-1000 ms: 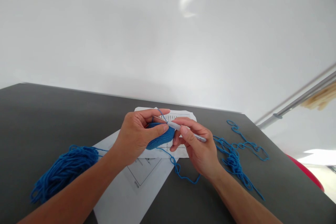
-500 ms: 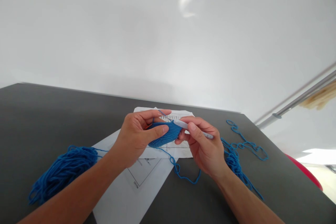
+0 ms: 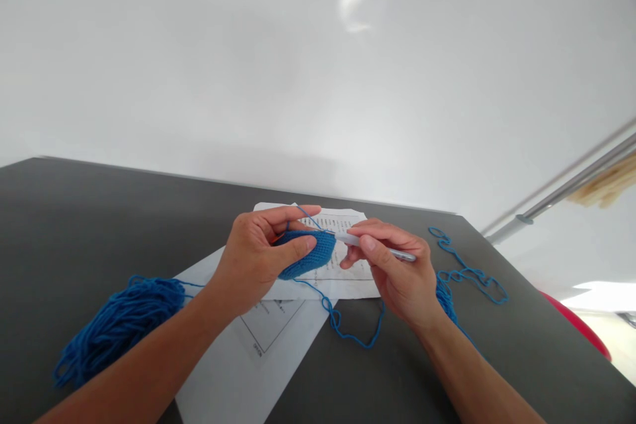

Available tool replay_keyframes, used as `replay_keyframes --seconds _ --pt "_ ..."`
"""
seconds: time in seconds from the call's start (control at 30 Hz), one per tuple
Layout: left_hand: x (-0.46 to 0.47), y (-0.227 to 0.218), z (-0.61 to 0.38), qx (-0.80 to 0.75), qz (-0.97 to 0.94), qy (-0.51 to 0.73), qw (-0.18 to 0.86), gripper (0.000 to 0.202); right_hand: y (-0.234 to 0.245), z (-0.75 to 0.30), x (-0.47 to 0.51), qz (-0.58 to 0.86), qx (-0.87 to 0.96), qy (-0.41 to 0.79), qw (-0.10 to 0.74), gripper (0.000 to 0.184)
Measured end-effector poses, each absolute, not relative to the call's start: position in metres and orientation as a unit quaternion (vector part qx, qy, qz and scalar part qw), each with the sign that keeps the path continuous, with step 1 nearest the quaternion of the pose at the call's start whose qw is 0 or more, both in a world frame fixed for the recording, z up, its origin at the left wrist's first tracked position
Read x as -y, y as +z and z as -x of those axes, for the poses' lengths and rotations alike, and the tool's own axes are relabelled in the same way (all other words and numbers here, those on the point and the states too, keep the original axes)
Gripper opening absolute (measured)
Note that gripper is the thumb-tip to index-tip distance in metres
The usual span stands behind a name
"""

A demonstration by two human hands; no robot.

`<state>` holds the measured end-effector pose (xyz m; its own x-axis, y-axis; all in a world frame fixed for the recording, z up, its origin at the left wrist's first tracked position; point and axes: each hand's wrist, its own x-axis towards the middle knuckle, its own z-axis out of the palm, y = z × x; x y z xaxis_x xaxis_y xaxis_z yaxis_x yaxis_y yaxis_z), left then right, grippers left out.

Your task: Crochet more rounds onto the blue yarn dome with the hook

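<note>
A piece of blue crochet work (image 3: 314, 256) is pinched between the thumb and fingers of my left hand (image 3: 253, 258), whose index finger is stretched out with blue yarn running over it. My right hand (image 3: 397, 265) grips a crochet hook (image 3: 370, 243) by its pale grey handle. The hook's metal end meets the top right edge of the crochet work, where its tip is too small to make out. From under the piece a loose blue strand (image 3: 342, 334) trails down onto the table.
Printed paper sheets (image 3: 248, 371) lie on the dark table (image 3: 99, 212) beneath my hands. A blue yarn bundle (image 3: 124, 324) rests at the left, and more tangled yarn (image 3: 467, 275) lies right, partly behind my right arm. A white wall (image 3: 223, 66) rises behind the table.
My right hand has moved to the right with the crochet hook, drawing more of its shaft back out of the work. My left hand has shifted slightly left.
</note>
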<state>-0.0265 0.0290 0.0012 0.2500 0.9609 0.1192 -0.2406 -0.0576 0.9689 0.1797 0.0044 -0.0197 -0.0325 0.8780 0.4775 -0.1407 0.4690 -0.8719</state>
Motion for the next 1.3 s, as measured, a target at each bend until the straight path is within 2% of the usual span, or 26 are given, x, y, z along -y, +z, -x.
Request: replay_keyframes --seconds 0.8,0.93,1.0,1.13,1.3 --pt "-0.029 0.003 0.027 -0.386 -0.556 0.524 0.517 0.039 -0.012 -0.196 -0.004 0.300 0.672 0.302 0.606 0.018" --pt "-0.030 0.003 0.028 -0.399 -0.581 0.523 0.479 0.037 -0.009 -0.194 -0.002 0.305 0.683 0.274 0.604 0.021" --pt "-0.029 0.003 0.029 -0.413 -0.606 0.521 0.437 0.034 -0.008 -0.193 -0.001 0.314 0.687 0.255 0.604 0.020" --pt "-0.029 0.001 0.028 -0.432 -0.643 0.530 0.344 0.015 -0.005 -0.189 0.000 0.331 0.699 0.207 0.599 0.021" --pt "-0.029 -0.001 0.026 -0.438 -0.668 0.531 0.281 0.004 -0.006 -0.186 -0.001 0.334 0.717 0.157 0.592 0.025"
